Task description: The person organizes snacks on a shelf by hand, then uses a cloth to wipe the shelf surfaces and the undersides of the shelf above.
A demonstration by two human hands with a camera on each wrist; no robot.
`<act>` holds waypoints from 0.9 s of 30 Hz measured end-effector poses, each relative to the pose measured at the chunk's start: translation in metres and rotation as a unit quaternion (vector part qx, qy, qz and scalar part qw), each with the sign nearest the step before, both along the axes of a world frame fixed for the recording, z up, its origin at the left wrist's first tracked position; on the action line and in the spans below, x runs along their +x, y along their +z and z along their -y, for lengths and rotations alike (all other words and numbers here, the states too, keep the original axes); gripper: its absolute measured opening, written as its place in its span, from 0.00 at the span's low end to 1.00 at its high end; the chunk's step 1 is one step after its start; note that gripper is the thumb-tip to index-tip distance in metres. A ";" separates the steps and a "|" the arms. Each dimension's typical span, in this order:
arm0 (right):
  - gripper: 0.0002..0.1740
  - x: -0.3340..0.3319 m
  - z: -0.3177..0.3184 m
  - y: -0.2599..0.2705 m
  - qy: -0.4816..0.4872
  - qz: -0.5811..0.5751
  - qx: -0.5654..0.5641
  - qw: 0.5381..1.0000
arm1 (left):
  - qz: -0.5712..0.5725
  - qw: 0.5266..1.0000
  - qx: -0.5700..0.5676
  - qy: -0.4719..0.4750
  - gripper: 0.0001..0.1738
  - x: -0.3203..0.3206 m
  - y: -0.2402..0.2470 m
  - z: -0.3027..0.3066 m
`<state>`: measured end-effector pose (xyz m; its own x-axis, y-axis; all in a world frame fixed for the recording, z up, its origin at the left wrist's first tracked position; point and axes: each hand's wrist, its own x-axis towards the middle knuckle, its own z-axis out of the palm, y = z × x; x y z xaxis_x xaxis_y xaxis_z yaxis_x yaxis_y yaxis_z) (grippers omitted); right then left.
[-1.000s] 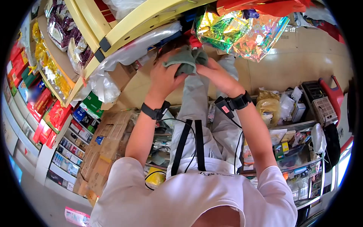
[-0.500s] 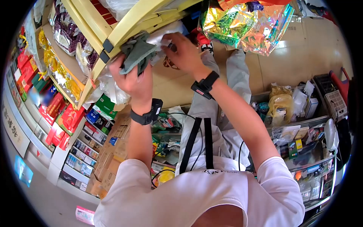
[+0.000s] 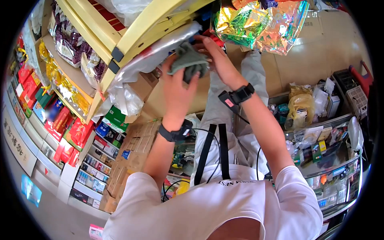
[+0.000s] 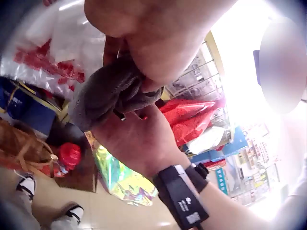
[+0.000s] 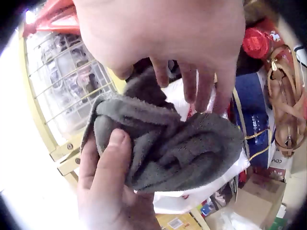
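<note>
A grey-green cloth (image 3: 187, 60) is bunched up in my left hand (image 3: 178, 90). In the right wrist view the left thumb lies on top of the folded cloth (image 5: 192, 153), pinching it against the fingers (image 5: 88, 165) behind. My right hand (image 3: 222, 62) is just right of the cloth in the head view. Its fingers (image 5: 189, 84) are nearly straight and spread, reaching over the cloth's upper edge. From the left wrist the cloth (image 4: 108, 93) appears between both hands, partly hidden by the left hand (image 4: 163, 38).
A yellow shelf frame (image 3: 136, 30) and a clear plastic-wrapped bundle (image 3: 152, 54) stand beyond the hands. A shiny iridescent bag (image 3: 260, 26) hangs at upper right. Cardboard boxes (image 3: 132, 152) and a glass counter (image 3: 320, 168) flank my legs. A brown handbag (image 5: 288, 105) sits near a blue bag (image 5: 252, 120).
At first both hands were together on the cloth. The left hand then swung left with it and the right hand came away; now the left hand has brought the cloth back beside the right.
</note>
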<state>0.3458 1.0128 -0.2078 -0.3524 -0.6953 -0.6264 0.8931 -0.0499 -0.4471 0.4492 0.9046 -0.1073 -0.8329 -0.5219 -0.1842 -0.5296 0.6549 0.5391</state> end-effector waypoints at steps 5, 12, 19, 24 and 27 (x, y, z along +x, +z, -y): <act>0.33 0.012 -0.024 0.006 -0.077 0.082 -0.069 0.991 | -0.029 0.981 0.050 -0.186 0.19 -0.008 0.028 0.009; 0.34 0.016 -0.004 0.034 -0.276 0.116 -0.060 0.952 | -0.267 0.911 -0.108 -0.296 0.17 -0.071 0.088 0.069; 0.26 0.016 0.082 0.043 -0.327 -0.091 -0.042 0.940 | -0.210 0.935 -0.183 -0.221 0.20 -0.099 0.094 0.069; 0.26 0.029 0.122 0.027 -0.333 -0.303 0.046 0.891 | -0.189 0.903 -0.242 -0.301 0.20 -0.094 0.096 0.096; 0.23 0.037 0.128 0.045 -0.345 -0.319 0.069 0.880 | -0.253 0.887 -0.273 -0.274 0.27 -0.093 0.080 0.108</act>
<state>0.3828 0.8844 -0.1626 -0.9717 -0.1103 -0.2090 0.2357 -0.3888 -0.8907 0.3567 0.7970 -0.0276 -0.8928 0.0911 0.4412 0.1687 0.9757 0.1399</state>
